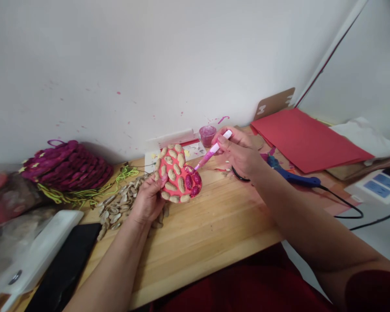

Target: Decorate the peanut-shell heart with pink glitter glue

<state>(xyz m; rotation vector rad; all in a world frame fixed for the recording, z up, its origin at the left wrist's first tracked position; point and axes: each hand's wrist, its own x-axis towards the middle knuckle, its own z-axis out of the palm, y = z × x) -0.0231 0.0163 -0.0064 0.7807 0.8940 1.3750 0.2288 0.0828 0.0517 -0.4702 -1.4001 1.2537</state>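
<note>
The red peanut-covered card (175, 175) is held up over the worktop (211, 234), its right-hand peanuts magenta. The left hand (150, 195) grips its left edge between the fingers; a slack pinch there could let it tip. The right hand (237, 147) has its fingers closed round the brush (213, 150). Whether the tip touches is hard to tell, but an overloaded one could smear neighbouring bare peanuts. Just beyond, the paint cup (207, 135) could spill if a knuckle knocked it.

Soft, even light; faint shadow on wall (182, 65) beside purple stack (71, 169); edges stretched, lower left blurred.
</note>
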